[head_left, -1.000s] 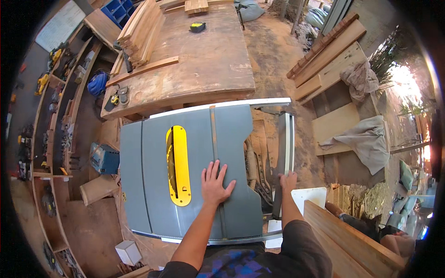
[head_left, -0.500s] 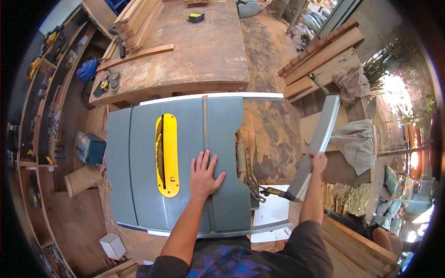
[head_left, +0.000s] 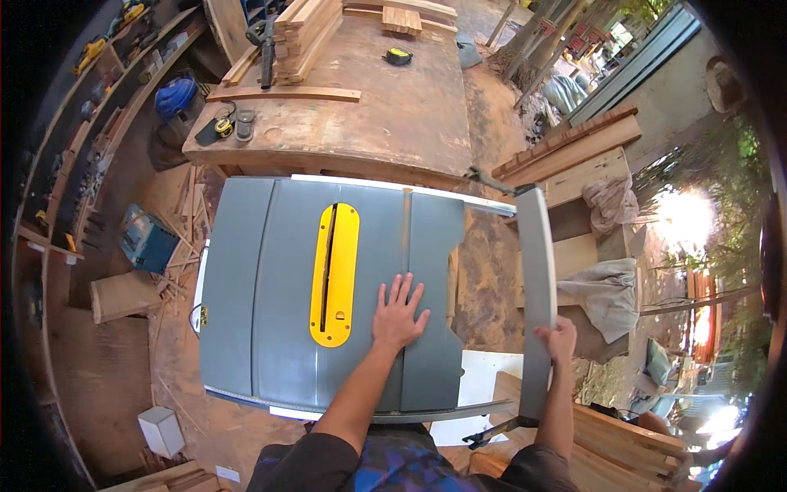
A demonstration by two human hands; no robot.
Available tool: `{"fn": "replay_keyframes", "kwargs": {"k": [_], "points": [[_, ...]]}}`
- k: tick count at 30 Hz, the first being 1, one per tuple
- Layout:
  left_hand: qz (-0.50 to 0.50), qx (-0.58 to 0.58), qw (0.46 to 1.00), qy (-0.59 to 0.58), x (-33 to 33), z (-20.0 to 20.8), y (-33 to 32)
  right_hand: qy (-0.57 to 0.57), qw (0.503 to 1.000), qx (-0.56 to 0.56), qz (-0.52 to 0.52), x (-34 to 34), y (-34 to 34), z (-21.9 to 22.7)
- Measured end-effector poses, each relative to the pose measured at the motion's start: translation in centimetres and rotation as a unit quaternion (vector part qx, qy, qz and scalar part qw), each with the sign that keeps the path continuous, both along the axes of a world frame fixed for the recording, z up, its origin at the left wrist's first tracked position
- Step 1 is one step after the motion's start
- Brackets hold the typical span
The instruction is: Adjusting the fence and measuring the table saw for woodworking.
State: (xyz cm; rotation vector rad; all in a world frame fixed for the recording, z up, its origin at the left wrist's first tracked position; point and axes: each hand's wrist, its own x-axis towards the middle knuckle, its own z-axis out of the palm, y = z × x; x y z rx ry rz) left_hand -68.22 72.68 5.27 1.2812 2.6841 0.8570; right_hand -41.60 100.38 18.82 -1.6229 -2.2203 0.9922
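Spread and palm down, the left hand [head_left: 398, 313] rested on the grey table saw top [head_left: 287, 312], lying across the right-hand miter slot [head_left: 406, 230] and to the right of the yellow throat plate [head_left: 343, 271], probably to steady the body with the fingers away from the blade opening. Curled at the outer edge of the rip fence [head_left: 535, 279], the right hand [head_left: 561, 338] pinched it with a fingertip over the upper face; the grip underneath was hidden. The rip fence stood just beyond the saw's right side, running front to back, its ends near the front rail [head_left: 484, 409] and rear rail [head_left: 484, 202]; whether it bore on them could not be told. Gripping it partway along likely helped balance both ends. A tape measure [head_left: 398, 56] lay on the wooden workbench [head_left: 410, 123], presumably set aside.
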Motion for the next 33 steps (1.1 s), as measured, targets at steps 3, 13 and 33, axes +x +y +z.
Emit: {"fn": "replay_keyframes", "kwargs": {"k": [3,13,33], "points": [[-0.006,0.01,1.0,-0.009,-0.3,-0.1,-0.3,-0.049,0.983,0.17,0.05,-1.4,-2.7,-1.9],[-0.04,-0.003,0.996,-0.075,-1.9,0.1,-0.6,-0.191,0.949,0.249,0.031,-9.2,-7.5,1.0],[-0.052,-0.031,0.998,-0.008,-0.8,-0.4,0.1,-0.151,0.911,0.366,0.114,-7.9,-10.9,-4.0]]}}
